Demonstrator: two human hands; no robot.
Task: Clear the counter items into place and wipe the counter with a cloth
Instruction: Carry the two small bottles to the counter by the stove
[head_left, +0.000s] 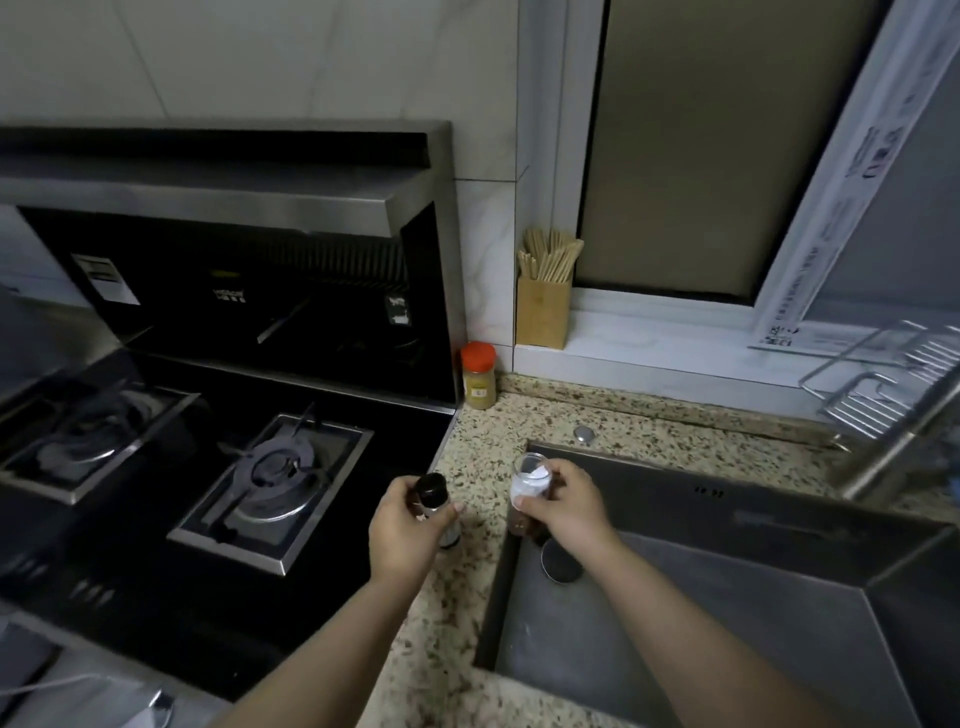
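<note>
The left grip is wrapped round a dark-capped bottle, low over the speckled desk. The right grip holds a clear jar, white inside, just right of the other, at the sink rim. The jar looks open-topped; tilting it could spill. Carrying both together risks a knock or a drop into the sink below.
</note>
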